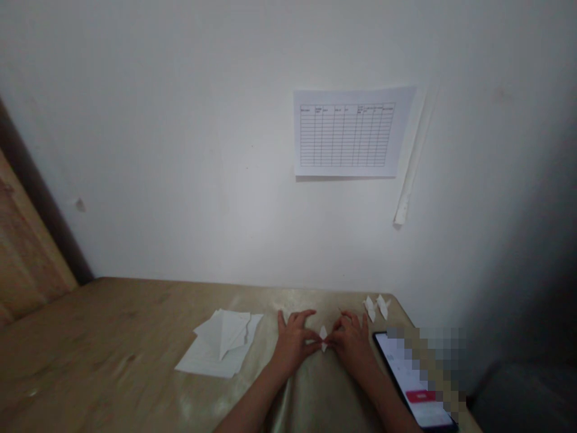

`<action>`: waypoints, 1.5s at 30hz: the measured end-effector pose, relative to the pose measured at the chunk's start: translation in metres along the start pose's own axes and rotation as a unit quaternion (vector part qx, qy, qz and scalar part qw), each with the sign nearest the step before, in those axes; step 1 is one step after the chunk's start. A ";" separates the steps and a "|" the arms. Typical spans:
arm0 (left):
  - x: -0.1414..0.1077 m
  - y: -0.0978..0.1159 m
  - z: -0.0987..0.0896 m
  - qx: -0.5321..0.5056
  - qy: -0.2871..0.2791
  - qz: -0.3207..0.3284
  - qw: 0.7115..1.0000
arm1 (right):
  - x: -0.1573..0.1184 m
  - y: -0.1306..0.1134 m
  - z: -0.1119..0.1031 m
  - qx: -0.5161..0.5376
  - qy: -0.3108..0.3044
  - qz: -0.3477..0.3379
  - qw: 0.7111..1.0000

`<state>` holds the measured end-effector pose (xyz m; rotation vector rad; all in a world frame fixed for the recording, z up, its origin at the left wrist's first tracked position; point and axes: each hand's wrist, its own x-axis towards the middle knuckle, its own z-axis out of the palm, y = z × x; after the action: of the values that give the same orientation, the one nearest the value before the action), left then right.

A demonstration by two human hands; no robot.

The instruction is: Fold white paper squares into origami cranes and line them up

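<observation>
Wall [180,150]: pale, plain, filling most of the view. A printed sheet with a ruled table [349,133] hangs on it, upper right of centre; a white strip of trunking [412,174] runs down at a slant just beside the sheet's right edge.

Table [103,349]: light wood with a glossy covering, pushed against the wall. A brown wooden panel [22,252] stands at the far left.

Containers: nothing here serves as one; every item lies loose on the table top.

Phone [412,385]: flat on the table at the right, screen lit, showing a red band (part of it is blurred out). It lies just beside the right forearm.

Stack of white paper [220,346]: loose sheets left of the hands, the top ones folded to a point.

Left hand [293,343]: resting on the table, fingers loosely spread, thumb and forefinger closed on the left side of the small folded paper.

Right hand [351,340]: likewise down on the table, fingers curled, fingertips pinching the right side of the same piece.

Small folded paper [323,338]: white, pointed, held between the two hands near the table's middle, close to the surface.

Two finished paper folds [376,307]: white, side by side near the table's back edge, right of the right hand and apart from it.
</observation>
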<state>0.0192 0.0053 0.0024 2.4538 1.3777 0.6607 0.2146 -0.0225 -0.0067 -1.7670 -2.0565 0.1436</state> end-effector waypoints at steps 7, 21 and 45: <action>0.003 0.001 -0.003 0.008 -0.001 -0.014 1.000 | -0.003 -0.005 -0.005 -0.015 0.010 0.004 1.000; 0.003 0.001 0.005 -0.044 -0.007 -0.040 0.998 | -0.008 -0.003 0.000 0.040 0.031 0.042 0.998; 0.003 -0.005 0.005 -0.026 0.003 -0.095 0.995 | -0.001 -0.002 0.014 0.061 0.022 0.062 0.996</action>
<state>0.0199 0.0106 -0.0033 2.2476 1.5521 0.6517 0.2077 -0.0213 -0.0191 -1.8054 -1.8673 0.2579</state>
